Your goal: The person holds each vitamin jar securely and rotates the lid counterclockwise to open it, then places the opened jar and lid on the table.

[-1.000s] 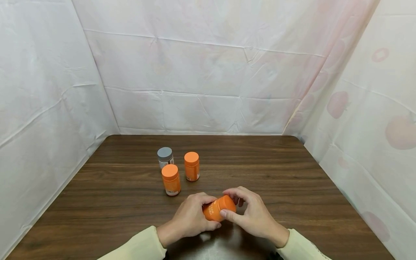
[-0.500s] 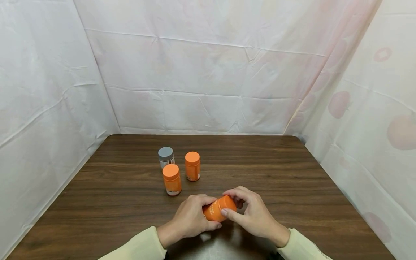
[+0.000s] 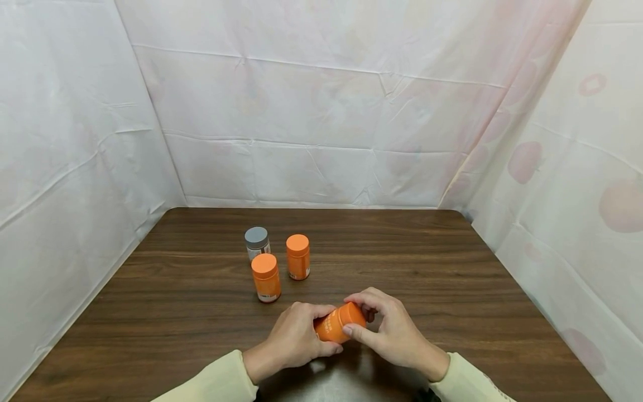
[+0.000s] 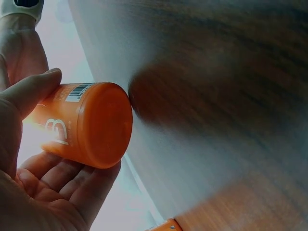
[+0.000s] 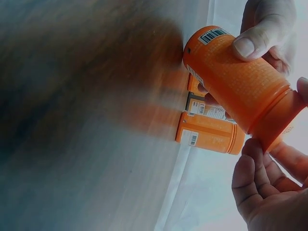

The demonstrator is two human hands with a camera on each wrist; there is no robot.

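An orange pill bottle [image 3: 331, 326] lies tilted between the two hands near the front of the table, its lid pointing right. My left hand [image 3: 296, 334] grips the body, thumb on the near side and fingers on the far side. With thumb and fingertips, my right hand [image 3: 389, 328] holds the orange lid [image 3: 354, 314]. In the left wrist view the bottle's round base [image 4: 107, 126] faces the camera, a barcode beside it. The right wrist view shows the lid [image 5: 279, 120] seated on the bottle, between the right thumb and fingers.
Further back on the brown wooden table [image 3: 402, 245] stand two upright orange bottles [image 3: 266, 282] [image 3: 298, 261] and a grey-lidded bottle [image 3: 257, 241], partly hidden behind the left orange one. Pale cloth sheets [image 3: 311, 100] hang behind and at both sides.
The bottle has turned slightly about its length, its printed label shifting a little. Both hands keep nearly the same place and hold.
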